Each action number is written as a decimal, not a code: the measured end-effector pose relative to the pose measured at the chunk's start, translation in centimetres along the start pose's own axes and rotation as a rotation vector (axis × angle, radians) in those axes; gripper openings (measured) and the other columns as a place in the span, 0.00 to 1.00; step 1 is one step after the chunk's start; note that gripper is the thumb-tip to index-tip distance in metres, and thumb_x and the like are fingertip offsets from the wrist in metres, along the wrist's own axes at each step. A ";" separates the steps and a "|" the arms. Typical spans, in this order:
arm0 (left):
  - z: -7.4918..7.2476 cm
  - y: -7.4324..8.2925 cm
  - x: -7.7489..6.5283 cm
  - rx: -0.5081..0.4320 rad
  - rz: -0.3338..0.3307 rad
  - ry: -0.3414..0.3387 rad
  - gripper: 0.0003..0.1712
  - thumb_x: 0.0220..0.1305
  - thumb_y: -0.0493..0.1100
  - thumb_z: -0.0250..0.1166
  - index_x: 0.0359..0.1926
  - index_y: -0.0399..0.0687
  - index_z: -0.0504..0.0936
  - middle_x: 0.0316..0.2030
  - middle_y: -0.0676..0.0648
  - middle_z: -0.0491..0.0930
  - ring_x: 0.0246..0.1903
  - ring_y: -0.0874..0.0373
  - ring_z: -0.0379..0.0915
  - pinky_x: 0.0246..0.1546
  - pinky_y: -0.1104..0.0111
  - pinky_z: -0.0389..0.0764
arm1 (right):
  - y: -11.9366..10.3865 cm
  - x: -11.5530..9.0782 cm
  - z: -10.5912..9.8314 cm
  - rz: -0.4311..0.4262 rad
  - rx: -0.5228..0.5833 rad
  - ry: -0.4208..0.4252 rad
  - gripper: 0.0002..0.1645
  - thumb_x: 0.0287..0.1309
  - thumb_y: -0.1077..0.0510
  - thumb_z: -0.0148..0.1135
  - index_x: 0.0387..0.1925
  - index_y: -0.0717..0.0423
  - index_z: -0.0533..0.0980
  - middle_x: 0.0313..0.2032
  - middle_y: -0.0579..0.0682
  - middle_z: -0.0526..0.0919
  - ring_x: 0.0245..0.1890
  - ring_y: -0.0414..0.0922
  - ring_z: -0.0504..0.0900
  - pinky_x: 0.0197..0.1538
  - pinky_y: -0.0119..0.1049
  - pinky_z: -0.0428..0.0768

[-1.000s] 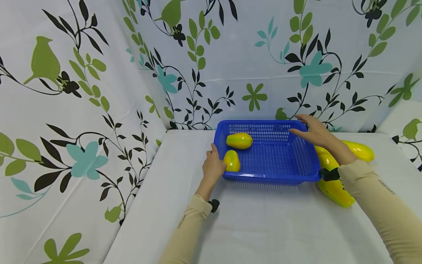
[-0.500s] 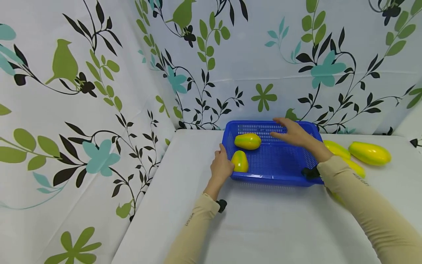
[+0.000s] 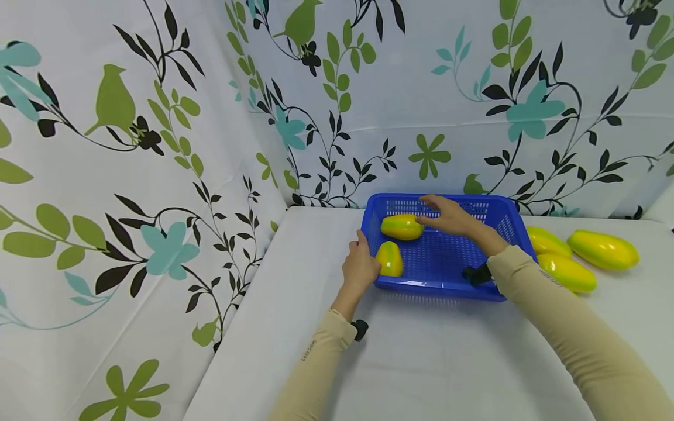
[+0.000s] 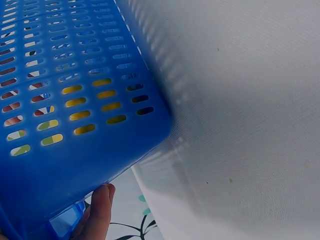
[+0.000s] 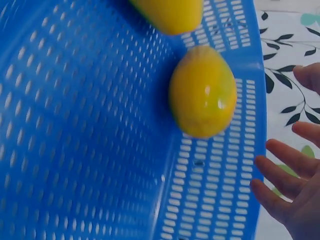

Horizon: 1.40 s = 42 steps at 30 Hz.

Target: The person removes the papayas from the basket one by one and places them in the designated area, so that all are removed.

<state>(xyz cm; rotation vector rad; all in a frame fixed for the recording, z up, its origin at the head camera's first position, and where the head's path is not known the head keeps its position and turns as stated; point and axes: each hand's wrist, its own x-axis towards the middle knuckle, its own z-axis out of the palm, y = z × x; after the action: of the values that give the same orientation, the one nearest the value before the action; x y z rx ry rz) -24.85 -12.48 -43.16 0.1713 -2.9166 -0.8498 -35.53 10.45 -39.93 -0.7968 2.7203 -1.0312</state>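
Note:
A blue perforated plastic basket (image 3: 442, 285) stands on the white-covered table. Two glossy yellow-green fruits, like papayas, lie in its left part: the rear papaya (image 3: 402, 227) on its side and the front papaya (image 3: 389, 259) by the near left corner. My left hand (image 3: 360, 262) holds the basket's left rim; the left wrist view shows fingers (image 4: 101, 210) at the rim's edge. Over the basket my right hand (image 3: 451, 217) is spread, its fingertips close to the rear papaya. No contact with that papaya is clear, and the right wrist view shows nothing in the fingers.
Right of the basket lie more papayas: one against its side (image 3: 547, 241), one in front (image 3: 568, 273), one farther right (image 3: 604, 249). My right forearm (image 3: 558, 316) crosses the basket's near right corner. A leaf-patterned cloth (image 3: 368, 111) hangs behind the table.
My right hand has moved left from the basket's right rim to over the rear papaya. My left hand stays at the left rim. The whole view has shifted a little.

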 end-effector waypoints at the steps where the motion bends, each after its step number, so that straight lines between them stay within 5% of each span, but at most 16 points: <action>1: -0.1 0.0 0.0 -0.001 -0.003 -0.003 0.47 0.58 0.34 0.64 0.75 0.34 0.52 0.58 0.29 0.70 0.35 0.42 0.79 0.39 0.51 0.82 | 0.0 0.2 0.2 0.006 0.000 -0.006 0.40 0.66 0.50 0.59 0.71 0.67 0.59 0.66 0.71 0.66 0.65 0.67 0.65 0.63 0.62 0.65; 14: 0.1 0.0 -0.1 0.001 -0.015 -0.007 0.49 0.57 0.35 0.67 0.75 0.35 0.52 0.58 0.30 0.71 0.34 0.44 0.78 0.38 0.52 0.82 | 0.9 1.7 2.6 0.044 0.009 -0.048 0.40 0.65 0.51 0.62 0.69 0.70 0.61 0.65 0.71 0.67 0.64 0.67 0.66 0.64 0.62 0.66; 29: 0.1 -0.1 0.0 0.025 -0.010 0.005 0.49 0.57 0.36 0.67 0.75 0.35 0.53 0.58 0.31 0.71 0.34 0.45 0.79 0.38 0.53 0.83 | 2.0 2.8 4.3 -0.040 -0.034 -0.061 0.38 0.61 0.54 0.65 0.64 0.74 0.65 0.58 0.71 0.73 0.57 0.65 0.71 0.63 0.61 0.66; 42: -0.2 -0.4 -0.2 0.017 -0.016 0.003 0.48 0.57 0.37 0.66 0.76 0.36 0.52 0.59 0.31 0.71 0.35 0.44 0.79 0.39 0.52 0.82 | 1.5 3.5 4.8 0.019 -0.090 -0.103 0.39 0.58 0.53 0.68 0.63 0.73 0.67 0.55 0.70 0.76 0.52 0.63 0.75 0.59 0.61 0.70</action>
<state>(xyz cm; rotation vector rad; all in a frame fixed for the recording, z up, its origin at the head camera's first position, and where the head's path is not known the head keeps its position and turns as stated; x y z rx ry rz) -24.62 -12.87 -43.25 0.1979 -2.9240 -0.8272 -37.76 6.78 -44.35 -0.8123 2.6978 -0.8447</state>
